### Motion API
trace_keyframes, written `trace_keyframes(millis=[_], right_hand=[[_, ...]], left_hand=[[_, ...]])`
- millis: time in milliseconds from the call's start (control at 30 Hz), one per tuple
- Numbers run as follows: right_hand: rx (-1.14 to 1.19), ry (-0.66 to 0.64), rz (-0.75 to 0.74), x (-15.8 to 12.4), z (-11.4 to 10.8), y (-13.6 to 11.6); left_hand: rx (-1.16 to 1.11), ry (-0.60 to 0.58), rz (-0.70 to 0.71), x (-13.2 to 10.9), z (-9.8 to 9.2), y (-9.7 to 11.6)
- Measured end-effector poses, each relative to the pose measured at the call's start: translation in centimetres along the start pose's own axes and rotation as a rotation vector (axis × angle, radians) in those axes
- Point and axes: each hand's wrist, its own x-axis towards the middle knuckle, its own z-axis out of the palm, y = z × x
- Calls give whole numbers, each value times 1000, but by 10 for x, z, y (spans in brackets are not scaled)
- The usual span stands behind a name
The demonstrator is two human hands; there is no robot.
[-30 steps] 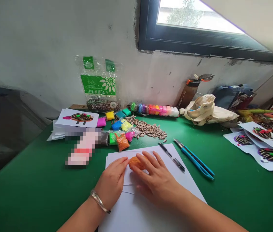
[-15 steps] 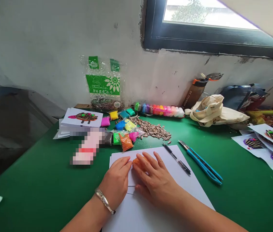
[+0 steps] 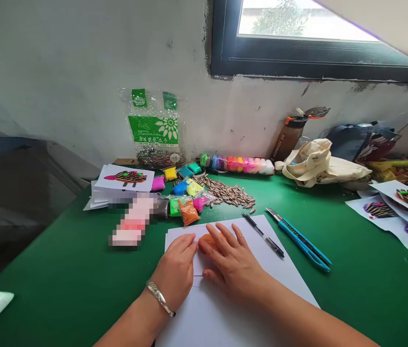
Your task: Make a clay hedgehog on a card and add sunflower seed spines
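Observation:
A flattened piece of orange clay (image 3: 208,241) lies on white paper (image 3: 233,318), partly covered by my right hand (image 3: 231,260). That hand is open, its fingers spread and its fingertips pressing on the clay. My left hand (image 3: 177,262), wearing a silver bracelet (image 3: 160,299) at the wrist, rests on the paper at the clay's left edge. Its fingers are stretched out close together, holding nothing I can see. To the right, a black pen (image 3: 264,234) lies on the paper, and beside the sheet is a blue utility knife (image 3: 300,241).
Behind the paper are clay packets, including an orange one (image 3: 188,212), and a pile of striped sunflower seeds (image 3: 229,192). Seed pictures lie on cards at left (image 3: 126,178) and right (image 3: 379,209). A bottle (image 3: 289,137) and cloth bag (image 3: 308,164) stand by the wall.
My right hand has shifted slightly over the orange clay, and more of the clay shows between its fingers. My left hand stays at the clay's edge. The camera view has moved a little.

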Motion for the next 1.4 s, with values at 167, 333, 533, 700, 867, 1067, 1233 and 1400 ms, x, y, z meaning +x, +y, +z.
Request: trace_keyframes(millis=[167,333,533,700,867,1067,1233,1400], right_hand=[[-1,-17,-71,-6,-3,1],[2,-25,-76,-10,-4,3],[-17,-20,-100,-15,-9,6],[-15,-46,-117,-17,-14,11],[16,-107,-85,-18,-12,16],[23,-106,-83,-18,-12,17],[-57,-38,-106,-24,-14,23],[-59,-31,-114,-27,-10,28]], left_hand=[[4,-11,1,-1,1,0],[25,-12,13,-2,3,2],[45,-11,14,-4,5,2],[60,-8,21,-3,4,3],[62,-31,38,-2,3,4],[63,-10,51,-2,3,4],[65,-3,44,-3,3,3],[53,-3,38,-4,4,3]])
